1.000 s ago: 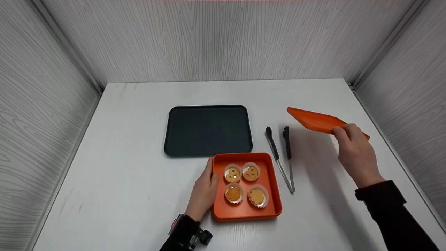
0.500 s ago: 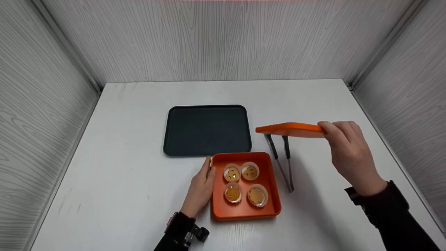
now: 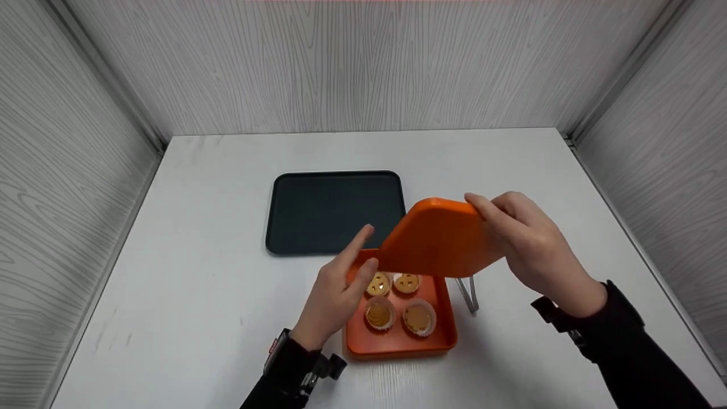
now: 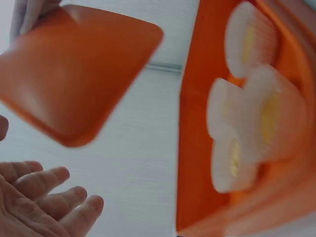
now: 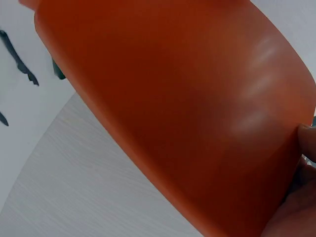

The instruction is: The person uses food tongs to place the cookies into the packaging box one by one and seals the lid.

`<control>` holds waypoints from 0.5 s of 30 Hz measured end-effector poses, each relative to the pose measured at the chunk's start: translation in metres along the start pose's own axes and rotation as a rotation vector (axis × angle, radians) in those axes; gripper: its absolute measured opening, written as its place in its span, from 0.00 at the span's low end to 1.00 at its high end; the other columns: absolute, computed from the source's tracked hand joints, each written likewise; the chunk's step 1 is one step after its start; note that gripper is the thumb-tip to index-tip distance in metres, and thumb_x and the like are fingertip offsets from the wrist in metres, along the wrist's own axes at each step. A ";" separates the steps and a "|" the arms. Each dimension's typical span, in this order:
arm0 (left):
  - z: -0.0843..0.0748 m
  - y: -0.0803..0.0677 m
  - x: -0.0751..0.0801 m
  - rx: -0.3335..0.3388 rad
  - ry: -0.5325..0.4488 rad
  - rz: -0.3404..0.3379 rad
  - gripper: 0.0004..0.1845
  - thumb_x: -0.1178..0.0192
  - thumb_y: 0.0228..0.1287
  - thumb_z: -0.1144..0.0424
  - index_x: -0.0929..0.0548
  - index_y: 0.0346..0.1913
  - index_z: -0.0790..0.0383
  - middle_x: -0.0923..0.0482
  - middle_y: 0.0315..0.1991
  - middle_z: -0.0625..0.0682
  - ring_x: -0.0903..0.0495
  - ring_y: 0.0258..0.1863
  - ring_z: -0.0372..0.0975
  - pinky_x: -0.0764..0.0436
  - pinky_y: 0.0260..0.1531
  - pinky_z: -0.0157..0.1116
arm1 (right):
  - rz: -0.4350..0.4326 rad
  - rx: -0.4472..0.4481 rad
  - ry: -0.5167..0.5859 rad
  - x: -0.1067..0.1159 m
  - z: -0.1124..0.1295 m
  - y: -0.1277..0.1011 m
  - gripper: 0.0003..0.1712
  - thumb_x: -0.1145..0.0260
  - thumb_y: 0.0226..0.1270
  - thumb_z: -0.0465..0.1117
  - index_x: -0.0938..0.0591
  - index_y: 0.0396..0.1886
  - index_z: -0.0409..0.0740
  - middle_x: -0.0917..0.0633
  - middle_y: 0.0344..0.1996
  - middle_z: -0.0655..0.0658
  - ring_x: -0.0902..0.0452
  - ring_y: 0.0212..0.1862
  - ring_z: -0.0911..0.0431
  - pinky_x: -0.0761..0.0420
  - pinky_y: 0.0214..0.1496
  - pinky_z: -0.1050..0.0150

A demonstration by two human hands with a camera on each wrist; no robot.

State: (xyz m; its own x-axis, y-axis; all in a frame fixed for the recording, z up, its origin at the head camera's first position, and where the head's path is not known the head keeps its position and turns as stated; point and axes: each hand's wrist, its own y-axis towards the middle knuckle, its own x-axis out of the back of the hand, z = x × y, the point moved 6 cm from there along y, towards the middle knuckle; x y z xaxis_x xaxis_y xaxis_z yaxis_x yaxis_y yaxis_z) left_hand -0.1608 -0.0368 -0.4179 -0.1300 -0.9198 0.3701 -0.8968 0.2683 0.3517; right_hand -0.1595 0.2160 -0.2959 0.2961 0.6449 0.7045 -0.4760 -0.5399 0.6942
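Observation:
In the head view my right hand (image 3: 537, 255) pinches the edge of an orange lid (image 3: 437, 241), tilted over the far part of an orange square box (image 3: 392, 344). Fingers of this hand also show at the lid's edge in the right wrist view. Several small tarts (image 3: 419, 318) in pale paper cups sit inside the box; the lid's lower edge overlaps the far ones. My left hand (image 3: 328, 292) is over the box's left side, index finger and thumb spread near the lid's left corner. In the left wrist view this hand (image 4: 42, 202) has its fingers extended, apart from the lid.
A dark rectangular tray (image 3: 335, 213) lies behind the box. Metal tongs (image 3: 470, 295) with black ends lie right of the box, mostly hidden by the lid. Grey wood-grain walls (image 3: 363, 68) enclose the white table (image 3: 187, 255) at the back and sides.
My right hand has brought the lid leftward from the right side to over the box, turning it on the way. My left hand has let go of the box's side and lifted, fingers spread.

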 end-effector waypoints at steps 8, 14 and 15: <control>-0.018 0.000 -0.008 -0.088 -0.130 -0.003 0.29 0.39 0.74 0.59 0.30 0.75 0.59 0.17 0.60 0.49 0.15 0.53 0.36 0.16 0.53 0.35 | 0.157 -0.002 0.087 -0.022 0.006 0.013 0.35 0.34 0.62 0.18 0.22 0.69 0.41 0.22 0.38 0.44 0.27 0.39 0.58 0.25 0.38 0.76; -0.012 -0.004 -0.008 0.028 -0.245 -0.007 0.21 0.41 0.75 0.58 0.23 0.65 0.61 0.15 0.53 0.50 0.13 0.48 0.37 0.13 0.48 0.38 | 0.173 -0.086 0.212 -0.033 -0.006 0.011 0.30 0.34 0.67 0.24 0.21 0.68 0.41 0.18 0.45 0.45 0.24 0.41 0.58 0.23 0.42 0.78; -0.011 -0.005 -0.009 0.043 -0.263 0.000 0.20 0.42 0.75 0.57 0.24 0.65 0.60 0.15 0.53 0.50 0.13 0.48 0.37 0.13 0.48 0.38 | 0.162 -0.095 0.222 -0.034 -0.008 0.010 0.29 0.34 0.68 0.25 0.21 0.68 0.41 0.18 0.45 0.45 0.24 0.41 0.58 0.23 0.41 0.77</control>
State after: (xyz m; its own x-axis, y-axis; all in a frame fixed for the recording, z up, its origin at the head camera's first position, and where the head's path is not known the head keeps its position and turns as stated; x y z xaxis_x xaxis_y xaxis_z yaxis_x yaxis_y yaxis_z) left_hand -0.1507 -0.0266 -0.4136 -0.2306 -0.9640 0.1324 -0.9131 0.2614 0.3129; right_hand -0.1809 0.1930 -0.3145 0.0267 0.6625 0.7486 -0.5806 -0.5994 0.5511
